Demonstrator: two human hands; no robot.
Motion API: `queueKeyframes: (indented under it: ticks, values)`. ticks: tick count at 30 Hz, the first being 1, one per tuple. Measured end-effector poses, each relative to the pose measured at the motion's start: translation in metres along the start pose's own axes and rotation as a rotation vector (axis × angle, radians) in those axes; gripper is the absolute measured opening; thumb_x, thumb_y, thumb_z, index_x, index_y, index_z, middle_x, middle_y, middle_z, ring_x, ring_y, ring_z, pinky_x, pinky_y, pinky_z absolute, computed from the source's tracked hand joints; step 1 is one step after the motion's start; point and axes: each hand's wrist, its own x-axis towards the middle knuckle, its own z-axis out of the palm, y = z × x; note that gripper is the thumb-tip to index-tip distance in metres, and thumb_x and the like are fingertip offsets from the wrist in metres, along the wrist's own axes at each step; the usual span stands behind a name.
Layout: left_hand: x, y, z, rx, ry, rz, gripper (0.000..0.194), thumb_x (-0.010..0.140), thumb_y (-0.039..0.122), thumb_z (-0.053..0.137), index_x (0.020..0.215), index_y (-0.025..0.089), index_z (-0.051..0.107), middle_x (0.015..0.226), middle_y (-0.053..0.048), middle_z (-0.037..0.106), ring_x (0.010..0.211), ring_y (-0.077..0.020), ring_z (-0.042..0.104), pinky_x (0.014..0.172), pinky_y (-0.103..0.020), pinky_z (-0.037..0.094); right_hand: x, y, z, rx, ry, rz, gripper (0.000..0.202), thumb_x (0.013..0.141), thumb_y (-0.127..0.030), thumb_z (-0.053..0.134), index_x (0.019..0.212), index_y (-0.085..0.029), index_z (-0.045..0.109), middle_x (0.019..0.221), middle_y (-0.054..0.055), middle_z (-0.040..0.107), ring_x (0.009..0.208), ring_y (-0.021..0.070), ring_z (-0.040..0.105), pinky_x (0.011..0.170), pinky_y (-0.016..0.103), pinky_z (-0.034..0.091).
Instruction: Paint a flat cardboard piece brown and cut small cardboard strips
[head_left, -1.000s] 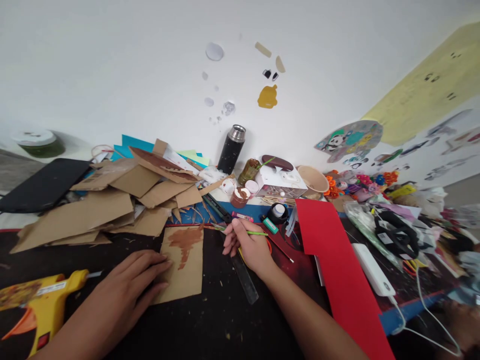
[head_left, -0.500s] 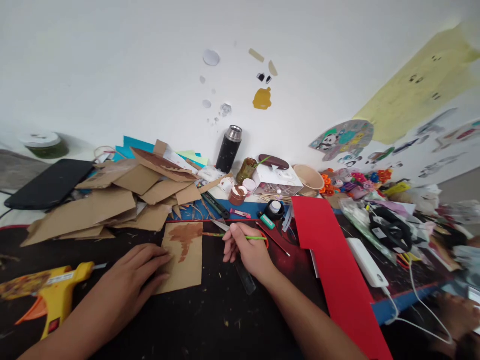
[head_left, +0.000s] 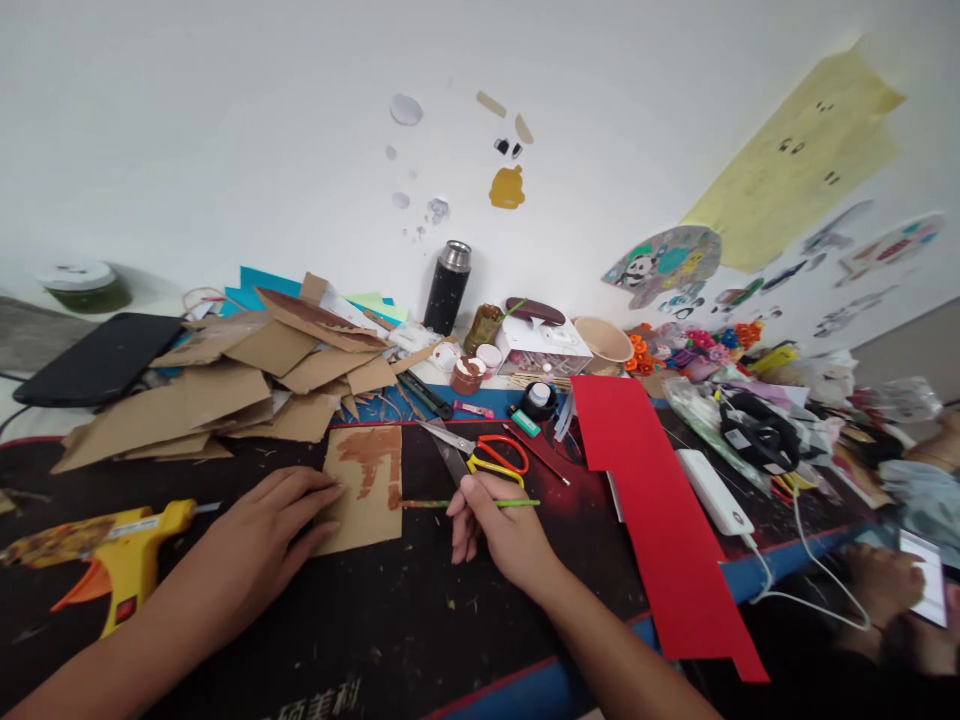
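A piece of cardboard [head_left: 351, 525] lies on the dark mat, with brown paint over its upper part and down its right edge. My left hand [head_left: 281, 530] rests spread, its fingertips on the cardboard's left edge. Pinched in my right hand [head_left: 499, 525] is a thin green paintbrush [head_left: 439, 504], its brown tip at the cardboard's right edge. Just beyond that hand lie scissors [head_left: 499, 457] with orange and yellow handles. An open jar of brown paint [head_left: 466, 375] stands further back.
Cardboard scraps [head_left: 217, 400] are heaped at the back left. A yellow glue gun [head_left: 139, 560] lies left, a red sheet [head_left: 652, 520] right. Behind stand a black flask [head_left: 448, 290] and a murky jar [head_left: 482, 330]. Another person's hand [head_left: 885, 585] is by a phone at far right.
My right hand has moved down, bringing the brush tip lower along the cardboard's right edge, where a new brown stroke shows. More of the scissors is visible. The view has shifted slightly.
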Motion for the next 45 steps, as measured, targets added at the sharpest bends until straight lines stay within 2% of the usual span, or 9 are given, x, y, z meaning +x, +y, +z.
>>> queueKeyframes:
  ticks: [6,17,22,29,33,36,39,42,45]
  values:
    - [-0.002,-0.001,0.000,-0.009,-0.021,-0.012,0.052,0.114,0.063,0.049,0.128,0.028,0.085,0.125,-0.010,0.084,0.116,-0.0295,0.079,0.106,-0.042,0.063,-0.006,0.000,-0.001,0.012,-0.023,0.029,0.074,0.095,-0.092,0.066,0.086,-0.019,0.068,0.059,-0.001,0.068,0.045,0.0146,0.068,0.044,0.020,0.047]
    - [-0.004,0.003,-0.002,-0.026,-0.005,-0.019,0.051,0.116,0.062,0.048,0.125,0.028,0.085,0.124,-0.009,0.085,0.115,-0.0284,0.080,0.105,-0.041,0.064,0.041,-0.007,0.004,-0.008,0.063,-0.047,0.071,0.095,-0.090,0.068,0.087,-0.019,0.068,0.062,0.001,0.070,0.047,0.0165,0.071,0.043,0.021,0.048]
    - [-0.005,0.004,-0.002,-0.025,0.015,-0.014,0.048,0.116,0.060,0.050,0.122,0.029,0.085,0.123,-0.008,0.085,0.114,-0.0278,0.081,0.106,-0.041,0.064,0.051,-0.013,0.002,-0.033,0.104,-0.082,0.069,0.096,-0.088,0.068,0.087,-0.020,0.068,0.062,0.001,0.070,0.047,0.0162,0.072,0.043,0.020,0.048]
    - [-0.008,0.007,-0.001,-0.011,-0.003,-0.019,0.038,0.116,0.049,0.052,0.121,0.029,0.084,0.129,-0.008,0.084,0.119,-0.0284,0.078,0.111,-0.044,0.060,0.051,-0.009,0.011,-0.021,0.052,-0.026,0.070,0.097,-0.089,0.066,0.088,-0.020,0.067,0.061,-0.001,0.068,0.046,0.0152,0.069,0.043,0.021,0.048]
    - [-0.008,0.013,-0.001,0.044,-0.003,0.002,0.034,0.114,0.038,0.052,0.112,0.028,0.084,0.124,-0.008,0.083,0.115,-0.0292,0.077,0.106,-0.044,0.060,0.057,-0.009,0.030,-0.026,-0.015,-0.020,0.071,0.098,-0.091,0.063,0.088,-0.021,0.066,0.062,-0.001,0.068,0.047,0.0146,0.068,0.044,0.021,0.048]
    - [-0.008,0.016,-0.002,0.041,-0.036,0.056,0.034,0.111,0.023,0.048,0.110,0.027,0.082,0.114,-0.006,0.084,0.106,-0.0260,0.077,0.101,-0.040,0.059,0.063,-0.010,0.047,-0.059,-0.073,-0.034,0.071,0.101,-0.091,0.058,0.089,-0.021,0.067,0.063,-0.002,0.067,0.049,0.0138,0.067,0.046,0.021,0.048]
    - [-0.008,0.018,-0.003,0.026,-0.069,0.080,0.036,0.108,0.014,0.046,0.103,0.026,0.080,0.107,-0.005,0.083,0.100,-0.0246,0.076,0.098,-0.038,0.058,0.064,-0.010,0.057,-0.140,-0.124,-0.106,0.069,0.106,-0.087,0.054,0.090,-0.022,0.069,0.065,-0.002,0.066,0.052,0.0128,0.065,0.052,0.023,0.052]
    - [-0.006,0.019,-0.005,0.004,-0.096,0.068,0.036,0.108,0.015,0.047,0.095,0.026,0.078,0.098,-0.004,0.080,0.092,-0.0245,0.074,0.090,-0.037,0.058,0.062,-0.010,0.052,-0.188,-0.148,-0.171,0.066,0.110,-0.083,0.052,0.092,-0.022,0.071,0.066,-0.001,0.068,0.054,0.0131,0.066,0.057,0.024,0.055]
    - [-0.004,0.019,-0.008,-0.015,-0.106,0.059,0.036,0.110,0.019,0.046,0.093,0.027,0.077,0.095,-0.004,0.078,0.088,-0.0243,0.072,0.084,-0.036,0.057,0.057,-0.011,0.035,-0.164,-0.109,-0.146,0.067,0.108,-0.085,0.053,0.092,-0.021,0.070,0.061,-0.002,0.066,0.050,0.0136,0.064,0.053,0.024,0.053]
